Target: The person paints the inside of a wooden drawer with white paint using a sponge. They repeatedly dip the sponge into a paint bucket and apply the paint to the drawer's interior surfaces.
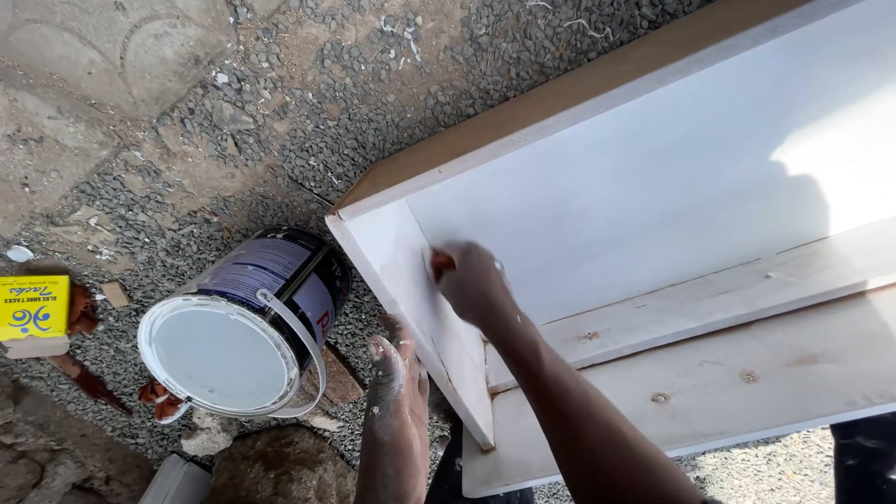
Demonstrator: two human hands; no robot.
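Observation:
A white-painted wooden box frame [653, 187] lies across the right half of the view. My right hand [474, 280] reaches inside it and grips a small red-brown block [441, 265], pressed against the inner face of the end panel [397, 261]. My left hand [397, 373], dusted white, rests against the outer face of that same end panel, fingers together, holding nothing. An open can of white paint [238, 327] with a white plastic handle stands on the gravel just left of the frame.
Grey gravel [308, 112] covers the ground. A small yellow box [33, 308] lies at the left edge beside red-brown scraps [84, 378]. A rock [280, 462] sits below the can. Unpainted boards with knots [737, 373] form the frame's near side.

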